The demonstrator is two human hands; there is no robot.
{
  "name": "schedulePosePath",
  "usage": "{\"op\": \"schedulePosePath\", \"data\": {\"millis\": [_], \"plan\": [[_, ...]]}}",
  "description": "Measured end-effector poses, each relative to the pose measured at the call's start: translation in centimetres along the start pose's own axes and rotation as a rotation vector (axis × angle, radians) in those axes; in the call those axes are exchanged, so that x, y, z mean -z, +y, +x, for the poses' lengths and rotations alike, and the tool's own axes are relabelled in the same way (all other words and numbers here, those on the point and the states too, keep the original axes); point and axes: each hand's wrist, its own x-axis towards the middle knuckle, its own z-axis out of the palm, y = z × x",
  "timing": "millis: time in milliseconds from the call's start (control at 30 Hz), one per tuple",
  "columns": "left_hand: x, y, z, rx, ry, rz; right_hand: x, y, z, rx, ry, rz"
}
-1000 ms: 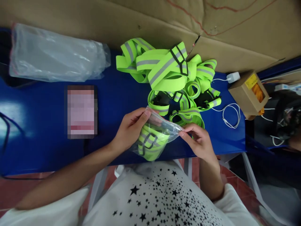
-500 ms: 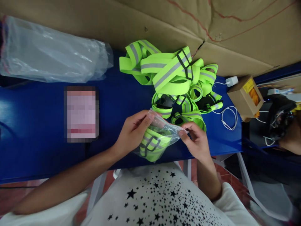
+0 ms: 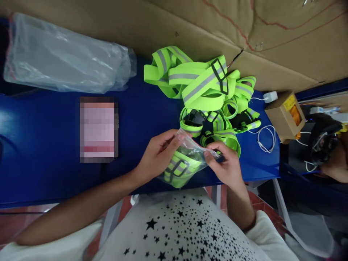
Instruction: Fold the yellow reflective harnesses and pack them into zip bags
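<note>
A clear plastic bag (image 3: pixel 201 167) with a folded neon-green reflective strap (image 3: pixel 187 163) and black buckles inside hangs between my hands at the table's near edge. My left hand (image 3: pixel 160 154) pinches the bag's top left corner between thumb and fingers. Closed on the top edge near its right end is my right hand (image 3: pixel 224 161). A reddish line runs along the bag's top edge. Just beyond my hands lies a heap of neon-green straps (image 3: pixel 201 81) with grey stripes and black buckles, some of them coiled.
A stack of clear plastic bags (image 3: pixel 67 58) lies at the back left of the blue table (image 3: pixel 141 116). Nearer is a blurred-out rectangular object (image 3: pixel 99 128). At right are a small cardboard box (image 3: pixel 285 112), a white cable (image 3: pixel 266 139) and another person's arm (image 3: pixel 335 163).
The view has shifted slightly, so the table items appear a little farther right. My right hand has slid slightly left along the bag's top edge, closer to my left hand.
</note>
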Motion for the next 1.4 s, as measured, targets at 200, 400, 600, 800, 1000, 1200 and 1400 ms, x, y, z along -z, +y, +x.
{"op": "schedulePosePath", "data": {"millis": [200, 400, 600, 800, 1000, 1200, 1400], "plan": [[0.1, -0.2, -0.1, -0.061, 0.002, 0.077, -0.5, -0.5, 0.5, 0.054, 0.003, -0.004], [0.0, -0.3, -0.2, -0.07, -0.008, 0.101, -0.5, -0.7, 0.6, 0.041, -0.012, 0.028], [0.0, -0.2, -0.3, -0.077, -0.02, 0.153, -0.7, -1.0, 0.7, 0.093, 0.001, 0.003], [0.0, -0.3, -0.4, -0.119, 0.009, 0.135, -1.3, -1.1, 0.9, 0.161, 0.028, -0.084], [0.2, -0.8, -0.4, -0.178, -0.031, 0.186, -0.6, -0.6, 0.9, 0.153, -0.084, -0.073], [0.5, -0.7, -0.5, -0.236, -0.08, 0.226, 0.0, -0.9, 1.5, 0.141, -0.149, -0.106], [0.8, -0.4, -0.4, -0.319, -0.052, 0.317, -0.2, -1.1, 2.0, 0.106, -0.128, -0.043]]}}
